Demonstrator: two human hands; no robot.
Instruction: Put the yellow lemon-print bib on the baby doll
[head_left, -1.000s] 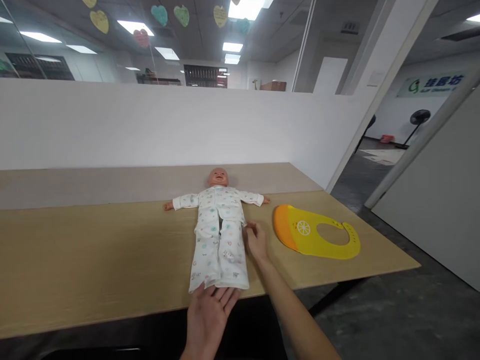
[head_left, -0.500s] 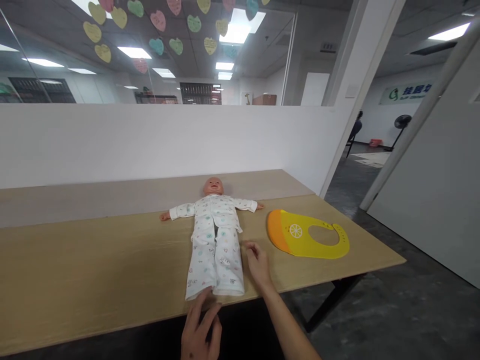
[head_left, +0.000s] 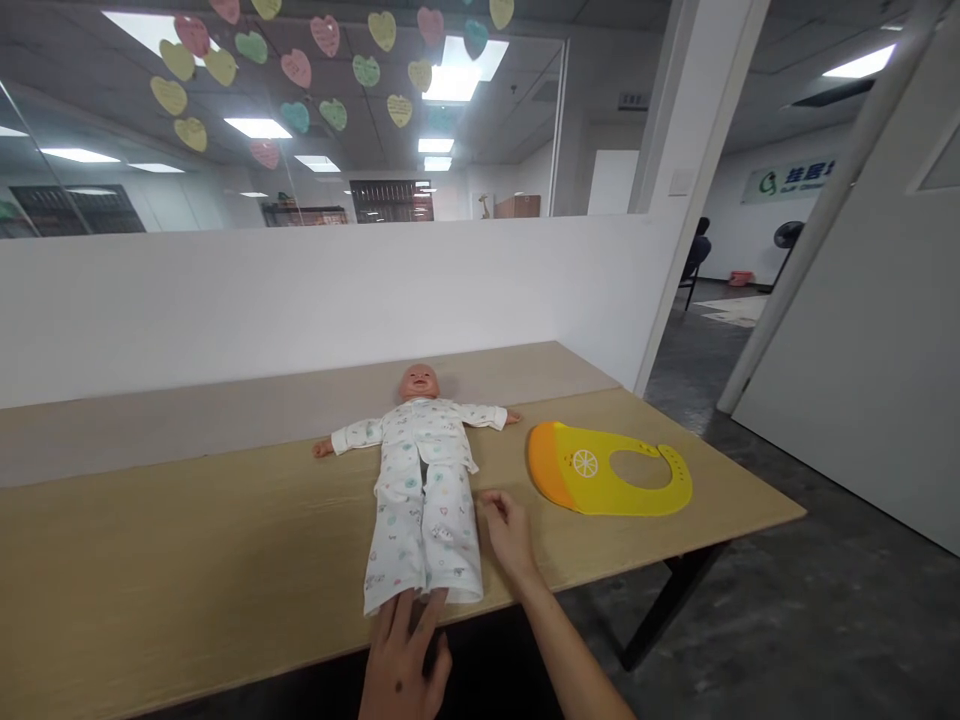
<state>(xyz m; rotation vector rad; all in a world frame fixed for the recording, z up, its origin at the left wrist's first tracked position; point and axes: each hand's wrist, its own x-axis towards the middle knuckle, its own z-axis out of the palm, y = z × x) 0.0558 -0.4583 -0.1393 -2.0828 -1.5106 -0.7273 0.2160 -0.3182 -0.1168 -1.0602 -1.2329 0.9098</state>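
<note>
A baby doll [head_left: 421, 480] in white printed pyjamas lies face up on the wooden table [head_left: 187, 560], arms spread, feet toward me. My left hand [head_left: 403, 660] rests at the table's near edge, its fingertips touching the hem of the pyjama legs. Just right of the doll's legs, my right hand [head_left: 508, 535] lies on the table with fingers loosely curled, holding nothing. A yellow and orange silicone bib [head_left: 604, 480] lies flat to the right of the doll, apart from both hands.
A low white partition wall [head_left: 300, 300] runs behind the table. The table's right end [head_left: 787, 515] drops to a grey floor, with a white panel [head_left: 862, 380] and an open doorway beyond.
My left hand turned from palm-up under the hem to fingers laid on it. My right hand slid slightly down beside the legs. The view tilted up a little.
</note>
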